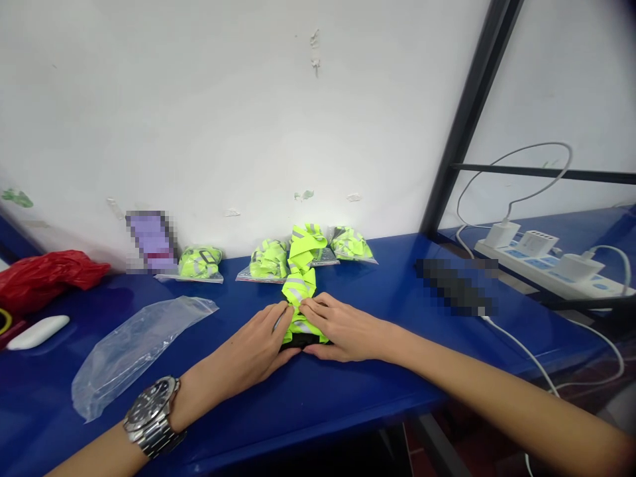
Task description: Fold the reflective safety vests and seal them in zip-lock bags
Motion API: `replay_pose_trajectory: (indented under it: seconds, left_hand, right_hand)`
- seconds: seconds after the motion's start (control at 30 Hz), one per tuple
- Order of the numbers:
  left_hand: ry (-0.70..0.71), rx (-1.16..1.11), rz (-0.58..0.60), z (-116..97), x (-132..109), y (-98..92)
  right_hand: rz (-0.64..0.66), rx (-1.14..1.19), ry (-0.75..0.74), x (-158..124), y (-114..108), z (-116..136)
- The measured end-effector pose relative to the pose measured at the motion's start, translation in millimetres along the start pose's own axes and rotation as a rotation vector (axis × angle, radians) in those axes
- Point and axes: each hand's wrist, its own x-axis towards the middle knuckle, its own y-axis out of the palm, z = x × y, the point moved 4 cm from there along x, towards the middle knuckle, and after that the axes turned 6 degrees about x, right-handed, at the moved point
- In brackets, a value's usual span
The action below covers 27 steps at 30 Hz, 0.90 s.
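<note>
A neon-yellow strap piece with silver reflective stripes (299, 287) lies on the blue table, its near end bunched up with a black part underneath. My left hand (261, 338) grips the near end from the left, thumb toward me. From the other side my right hand (342, 326) presses its fingers on the same bundle, and the two thumbs nearly meet. The far end of the strap runs away from me toward the wall. An unsealed clear plastic bag (139, 348) lies flat, left of my hands.
Along the wall sit several packed bags of yellow reflective straps, such as one at the left (200, 263) and one at the right (350, 244). A phone (152, 240) leans there. Red plastic (44, 278), a white case (40, 332), a power strip (551, 265) and a white cable (521, 354) flank the table.
</note>
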Motion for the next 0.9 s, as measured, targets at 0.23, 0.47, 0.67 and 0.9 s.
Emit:
replay_pose_trajectory:
  seconds: [0.23, 0.47, 0.67, 0.9]
  left_hand:
    - [-0.050, -0.318, 0.004, 22, 5, 14.9]
    - [-0.243, -0.431, 0.050, 21, 15, 3.7]
    - [-0.417, -0.490, 0.082, 24, 22, -4.9]
    - [-0.558, -0.660, 0.210, 38, 26, 7.2]
  right_hand:
    - [-0.041, 0.213, 0.129, 0, 1, -11]
    - [-0.194, 0.432, 0.438, -3, 3, -23]
    - [-0.287, 0.657, 0.546, 2, 3, -26]
    - [-0.253, 0.735, 0.652, 6, 4, -36]
